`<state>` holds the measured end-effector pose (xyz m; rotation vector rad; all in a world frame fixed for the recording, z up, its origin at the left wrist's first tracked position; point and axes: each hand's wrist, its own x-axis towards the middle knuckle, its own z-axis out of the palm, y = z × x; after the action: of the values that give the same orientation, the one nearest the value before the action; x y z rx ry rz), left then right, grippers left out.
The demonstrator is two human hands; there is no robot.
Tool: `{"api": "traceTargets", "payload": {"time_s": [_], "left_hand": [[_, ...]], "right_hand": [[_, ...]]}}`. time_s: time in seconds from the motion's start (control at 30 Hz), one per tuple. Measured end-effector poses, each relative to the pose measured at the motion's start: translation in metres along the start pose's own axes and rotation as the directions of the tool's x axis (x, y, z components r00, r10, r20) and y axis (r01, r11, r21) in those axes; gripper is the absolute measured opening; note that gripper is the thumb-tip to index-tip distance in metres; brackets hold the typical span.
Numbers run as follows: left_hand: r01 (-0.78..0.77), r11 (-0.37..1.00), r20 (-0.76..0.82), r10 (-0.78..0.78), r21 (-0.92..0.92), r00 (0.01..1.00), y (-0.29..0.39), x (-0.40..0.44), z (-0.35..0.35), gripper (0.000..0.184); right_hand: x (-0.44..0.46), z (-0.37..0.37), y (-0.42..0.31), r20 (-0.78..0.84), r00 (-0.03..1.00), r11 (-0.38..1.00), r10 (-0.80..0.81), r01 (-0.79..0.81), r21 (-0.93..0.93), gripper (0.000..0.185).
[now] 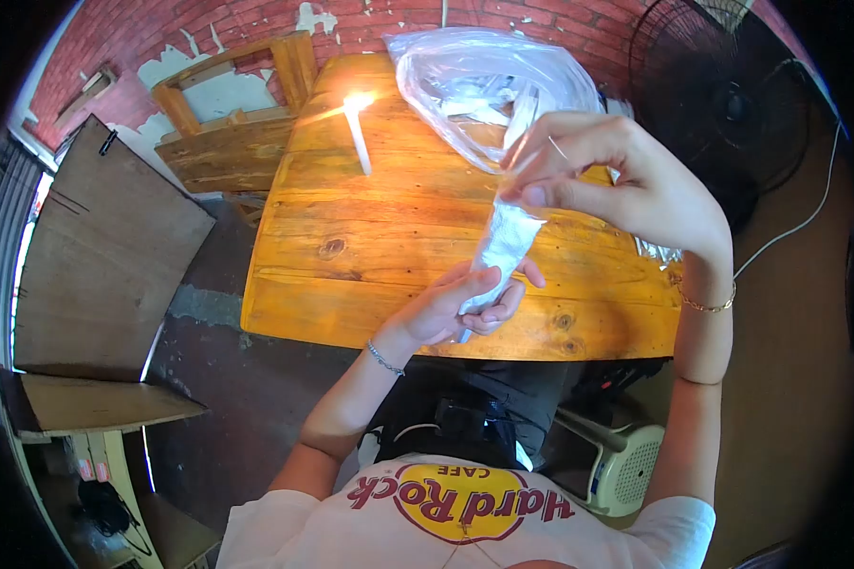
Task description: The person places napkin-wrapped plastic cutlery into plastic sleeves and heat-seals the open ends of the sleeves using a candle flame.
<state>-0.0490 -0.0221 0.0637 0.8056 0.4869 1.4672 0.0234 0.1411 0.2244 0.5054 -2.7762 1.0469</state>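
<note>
A slim clear plastic sleeve with a folded white tissue (507, 238) inside is held upright at a tilt over the table's front half. My left hand (454, 302) is closed around its lower part. At the sleeve's top end, the thumb and fingers of my right hand (626, 180) pinch the clear plastic. A thin pale end shows below my left hand, too small to name. Beyond my hands, a lit white candle (358, 138) stands on the wooden table (342, 275), apart from the sleeve.
A large clear plastic bag (579, 81) with white contents lies at the table's back, close behind my right hand. A black fan (731, 100) stands at the back right. One wooden chair (223, 152) is at the back left. A pale plastic stool (628, 471) stands beside me.
</note>
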Motion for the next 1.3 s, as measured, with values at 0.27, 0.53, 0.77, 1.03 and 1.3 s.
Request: {"api": "traceTargets", "payload": {"time_s": [0.27, 0.53, 0.77, 1.03, 1.3], "left_hand": [[-0.014, 0.999, 0.001, 0.014, -0.046, 1.0, -0.002, 0.0, 0.006, 0.063], [-0.317, 0.948, -0.067, 0.319, 0.041, 0.945, -0.004, 0.004, 0.004, 0.055], [-0.314, 0.834, -0.118, 0.406, 0.454, 0.906, 0.026, 0.007, 0.022, 0.044], [-0.029, 0.885, -0.374, 0.226, 0.465, 0.9, 0.001, -0.001, -0.006, 0.014], [-0.103, 0.799, -0.277, 0.322, 0.593, 0.905, -0.008, 0.0, -0.005, 0.016]], "right_hand": [[0.004, -0.003, -0.012, 0.35, 0.917, 0.976, 0.193, -0.217, 0.029, 0.018], [0.004, 0.003, -0.006, 0.28, 0.953, 0.986, 0.113, -0.143, 0.086, 0.021], [0.012, -0.003, -0.021, 0.237, 0.967, 0.996, 0.092, -0.091, -0.014, 0.026], [0.009, -0.029, -0.036, -0.009, 0.991, 0.988, 0.131, -0.132, -0.078, 0.018], [0.009, -0.032, -0.026, 0.016, 0.987, 0.983, 0.162, -0.16, -0.086, 0.02]]}}
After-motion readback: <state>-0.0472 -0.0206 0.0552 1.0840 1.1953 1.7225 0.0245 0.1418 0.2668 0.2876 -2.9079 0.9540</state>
